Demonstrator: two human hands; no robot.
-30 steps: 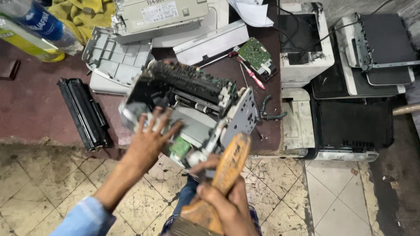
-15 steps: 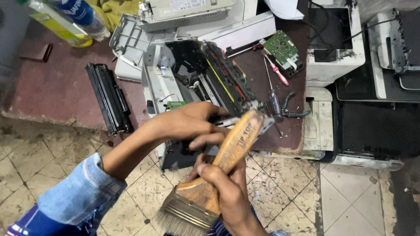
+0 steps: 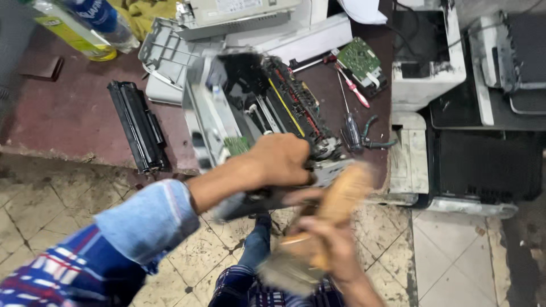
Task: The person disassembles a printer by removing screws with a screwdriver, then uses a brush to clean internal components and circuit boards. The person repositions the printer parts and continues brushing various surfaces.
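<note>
Clamped, my left hand [image 3: 278, 159] gripped the opened printer [image 3: 256, 108] at the maroon worktop [image 3: 74, 113] edge, my right hand [image 3: 327, 244] closed on a wooden brush [image 3: 324, 222] above cracked floor tiles [image 3: 34, 210].

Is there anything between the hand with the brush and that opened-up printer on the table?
Yes. The left hand grips the near edge of the opened printer and lies right between it and the brush, which the right hand holds lower down, over the floor. Apart from that hand, nothing visible stands between them.
</note>
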